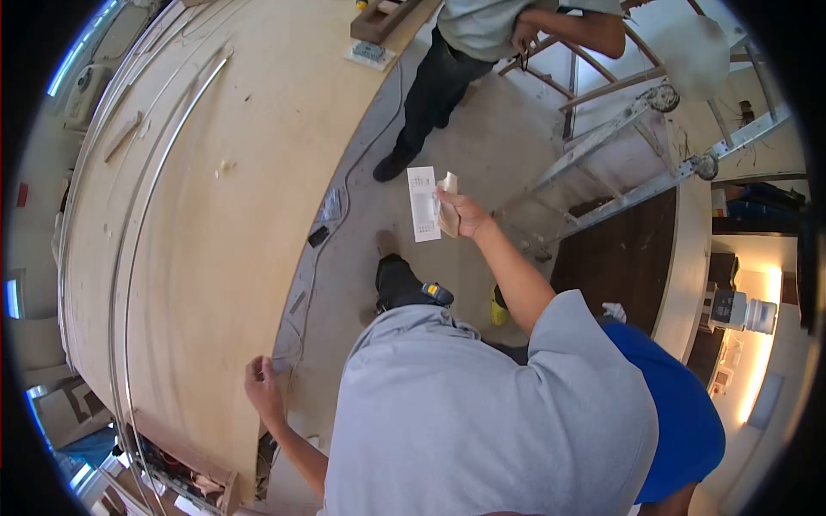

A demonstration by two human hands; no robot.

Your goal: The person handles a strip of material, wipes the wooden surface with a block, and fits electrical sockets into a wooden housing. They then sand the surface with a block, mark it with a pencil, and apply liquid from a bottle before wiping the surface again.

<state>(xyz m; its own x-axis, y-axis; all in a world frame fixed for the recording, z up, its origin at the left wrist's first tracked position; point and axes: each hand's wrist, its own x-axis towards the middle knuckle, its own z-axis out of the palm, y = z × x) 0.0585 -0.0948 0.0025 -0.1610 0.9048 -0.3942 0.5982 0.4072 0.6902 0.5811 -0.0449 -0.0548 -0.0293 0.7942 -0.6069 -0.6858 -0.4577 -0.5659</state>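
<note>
Head view: right hand (465, 215) closed on printed sheet (422, 203) and tan block (448, 185), raised over concrete floor (482, 138), print facing up, apparently for reading. Left hand (261, 384) curled over edge of plywood panel (215, 215), seemingly bracing. Co-worker (430, 86) beside aluminium ladder (602, 138). White tub (759, 316) at right, contents hidden.
</note>
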